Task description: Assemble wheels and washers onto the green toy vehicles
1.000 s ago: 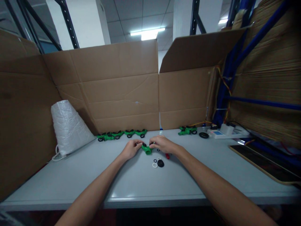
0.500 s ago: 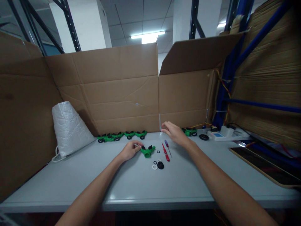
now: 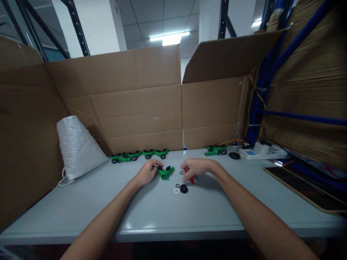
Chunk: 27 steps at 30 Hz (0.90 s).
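My left hand [image 3: 148, 172] is closed at the left end of a green toy vehicle part [image 3: 164, 174] with black pieces on top, keeping it on the table. My right hand [image 3: 197, 167] is bent down with its fingers pinched together, just above a black disc [image 3: 183, 189]; whether something small is between the fingertips is hidden. Beside the disc lie a white ring [image 3: 177, 191] and a small black ring [image 3: 177, 185]. Another small dark ring [image 3: 181, 173] shows left of the right fingers. Under that hand, part of a red screwdriver [image 3: 192, 180] peeks out.
Several green toy vehicles [image 3: 139, 155] line the back left, more [image 3: 215, 150] at the back right beside black rings [image 3: 234, 155]. A power strip [image 3: 262, 152], a dark flat panel [image 3: 306, 186] and a white padded bag [image 3: 80, 150] stand around. Cardboard walls [image 3: 138, 104] enclose the table.
My right hand has come down and toward me from the back of the table to the small rings, now covering most of the screwdrivers. My left hand stays at the green part.
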{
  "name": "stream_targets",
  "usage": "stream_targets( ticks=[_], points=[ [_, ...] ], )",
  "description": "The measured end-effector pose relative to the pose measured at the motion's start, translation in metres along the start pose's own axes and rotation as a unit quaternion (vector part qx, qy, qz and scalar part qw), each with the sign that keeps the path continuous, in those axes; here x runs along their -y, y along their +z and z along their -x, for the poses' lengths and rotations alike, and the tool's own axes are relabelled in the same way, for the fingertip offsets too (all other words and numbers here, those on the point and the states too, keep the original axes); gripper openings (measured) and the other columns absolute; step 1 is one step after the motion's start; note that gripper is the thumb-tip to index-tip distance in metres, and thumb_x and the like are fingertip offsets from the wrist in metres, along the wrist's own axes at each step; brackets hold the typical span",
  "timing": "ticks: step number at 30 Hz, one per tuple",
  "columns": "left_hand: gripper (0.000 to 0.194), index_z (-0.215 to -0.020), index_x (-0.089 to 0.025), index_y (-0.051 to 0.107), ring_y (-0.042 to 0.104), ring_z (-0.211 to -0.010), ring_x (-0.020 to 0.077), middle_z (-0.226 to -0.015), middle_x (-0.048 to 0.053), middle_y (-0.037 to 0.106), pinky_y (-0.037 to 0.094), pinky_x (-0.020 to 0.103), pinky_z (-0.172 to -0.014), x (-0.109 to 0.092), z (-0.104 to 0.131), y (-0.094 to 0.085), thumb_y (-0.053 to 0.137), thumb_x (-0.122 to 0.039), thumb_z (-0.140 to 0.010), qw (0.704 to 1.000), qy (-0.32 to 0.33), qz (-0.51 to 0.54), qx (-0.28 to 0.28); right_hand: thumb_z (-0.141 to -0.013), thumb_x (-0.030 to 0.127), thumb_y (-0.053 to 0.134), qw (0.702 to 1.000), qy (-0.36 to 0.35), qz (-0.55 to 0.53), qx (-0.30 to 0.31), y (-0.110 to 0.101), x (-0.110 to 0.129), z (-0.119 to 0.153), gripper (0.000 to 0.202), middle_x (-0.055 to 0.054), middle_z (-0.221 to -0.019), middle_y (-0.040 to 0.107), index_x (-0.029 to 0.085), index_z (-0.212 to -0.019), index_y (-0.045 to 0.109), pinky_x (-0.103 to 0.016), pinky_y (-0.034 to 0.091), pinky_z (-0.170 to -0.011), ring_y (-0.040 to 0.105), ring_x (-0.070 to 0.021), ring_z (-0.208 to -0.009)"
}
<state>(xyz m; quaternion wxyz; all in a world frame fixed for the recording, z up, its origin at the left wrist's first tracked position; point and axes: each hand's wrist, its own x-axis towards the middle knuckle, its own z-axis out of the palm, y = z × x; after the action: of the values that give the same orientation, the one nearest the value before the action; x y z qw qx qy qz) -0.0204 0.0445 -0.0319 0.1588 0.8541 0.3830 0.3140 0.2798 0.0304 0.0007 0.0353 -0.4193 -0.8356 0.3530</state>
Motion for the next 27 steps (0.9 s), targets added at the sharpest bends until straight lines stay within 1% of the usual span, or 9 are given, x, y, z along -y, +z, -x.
stream_targets(
  ticks=[3, 6, 8, 12, 15, 17, 20, 24, 27],
  points=[
    [0.034, -0.104, -0.022, 0.074, 0.060, -0.105, 0.0259, -0.106, 0.007, 0.074, 0.041, 0.040, -0.100, -0.005, 0.001, -0.001, 0.042, -0.014, -0.095, 0.998, 0.025, -0.048, -0.011, -0.062, 0.061, 0.087, 0.999, -0.007, -0.029, 0.042, 0.003, 0.008, 0.003, 0.053, 0.003, -0.065, 0.063, 0.017, -0.078, 0.060, -0.023, 0.031, -0.055, 0.051, -0.0109, -0.058],
    [0.032, -0.105, -0.023, 0.073, 0.059, -0.100, 0.0271, -0.096, 0.007, 0.072, 0.041, 0.039, -0.093, -0.013, 0.002, -0.003, 0.042, -0.030, -0.103, 0.997, 0.008, -0.074, -0.010, -0.063, 0.063, 0.086, 0.997, -0.031, -0.042, 0.050, 0.004, 0.015, 0.004, 0.055, 0.003, -0.065, 0.063, 0.017, -0.079, 0.060, -0.023, 0.033, -0.054, 0.053, -0.0109, -0.057],
    [0.036, -0.101, -0.022, 0.072, 0.059, -0.093, 0.0266, -0.090, 0.007, 0.070, 0.041, 0.036, -0.086, -0.019, 0.003, -0.004, 0.042, -0.042, -0.104, 0.997, -0.008, -0.077, -0.007, -0.064, 0.063, 0.086, 0.997, -0.043, -0.044, 0.052, 0.005, 0.019, 0.005, 0.054, 0.004, -0.065, 0.062, 0.017, -0.079, 0.060, -0.023, 0.033, -0.053, 0.052, -0.0102, -0.056],
    [0.045, -0.097, -0.021, 0.069, 0.061, -0.082, 0.0234, -0.088, 0.005, 0.069, 0.041, 0.032, -0.075, -0.029, 0.007, -0.005, 0.046, -0.059, -0.101, 0.997, -0.032, -0.071, 0.011, -0.063, 0.063, 0.087, 0.996, -0.056, -0.024, 0.067, 0.009, 0.026, 0.004, 0.055, 0.005, -0.067, 0.061, 0.017, -0.083, 0.064, -0.022, 0.033, -0.053, 0.050, -0.0095, -0.057],
    [0.050, -0.095, -0.020, 0.068, 0.061, -0.079, 0.0236, -0.088, 0.007, 0.069, 0.040, 0.032, -0.072, -0.031, 0.009, -0.003, 0.057, -0.068, -0.092, 0.994, -0.028, -0.098, 0.035, -0.061, 0.062, 0.089, 0.995, -0.061, 0.009, 0.074, 0.017, 0.032, 0.000, 0.056, 0.005, -0.070, 0.062, 0.018, -0.085, 0.065, -0.022, 0.032, -0.053, 0.051, -0.0101, -0.060],
    [0.053, -0.094, -0.018, 0.068, 0.061, -0.082, 0.0251, -0.090, 0.009, 0.070, 0.041, 0.033, -0.073, -0.029, 0.010, -0.002, 0.062, -0.070, -0.087, 0.992, -0.017, -0.120, 0.045, -0.059, 0.059, 0.091, 0.996, -0.056, 0.047, 0.055, 0.024, 0.035, -0.005, 0.054, 0.005, -0.071, 0.062, 0.018, -0.085, 0.066, -0.023, 0.031, -0.054, 0.051, -0.0106, -0.061],
    [0.054, -0.097, -0.017, 0.070, 0.062, -0.090, 0.0272, -0.096, 0.012, 0.071, 0.044, 0.036, -0.080, -0.027, 0.009, 0.000, 0.059, -0.069, -0.089, 0.991, -0.005, -0.128, 0.049, -0.061, 0.054, 0.091, 0.993, -0.072, 0.087, 0.029, 0.033, 0.037, -0.011, 0.049, 0.005, -0.072, 0.061, 0.019, -0.086, 0.068, -0.023, 0.030, -0.053, 0.051, -0.0111, -0.062],
    [0.052, -0.095, -0.017, 0.072, 0.061, -0.096, 0.0279, -0.098, 0.013, 0.070, 0.045, 0.039, -0.088, -0.025, 0.007, -0.003, 0.057, -0.067, -0.092, 0.991, 0.005, -0.123, 0.041, -0.069, 0.041, 0.089, 0.991, -0.102, 0.088, 0.021, 0.037, 0.041, -0.013, 0.037, 0.006, -0.074, 0.059, 0.019, -0.092, 0.069, -0.023, 0.031, -0.055, 0.052, -0.0112, -0.063],
    [0.053, -0.091, -0.018, 0.073, 0.059, -0.098, 0.0273, -0.097, 0.012, 0.069, 0.045, 0.040, -0.091, -0.022, 0.006, -0.006, 0.054, -0.067, -0.093, 0.992, 0.004, -0.117, 0.036, -0.072, 0.034, 0.088, 0.992, -0.098, 0.077, 0.032, 0.036, 0.044, -0.012, 0.031, 0.006, -0.072, 0.059, 0.018, -0.089, 0.068, -0.022, 0.032, -0.056, 0.053, -0.0110, -0.063]
  ],
)
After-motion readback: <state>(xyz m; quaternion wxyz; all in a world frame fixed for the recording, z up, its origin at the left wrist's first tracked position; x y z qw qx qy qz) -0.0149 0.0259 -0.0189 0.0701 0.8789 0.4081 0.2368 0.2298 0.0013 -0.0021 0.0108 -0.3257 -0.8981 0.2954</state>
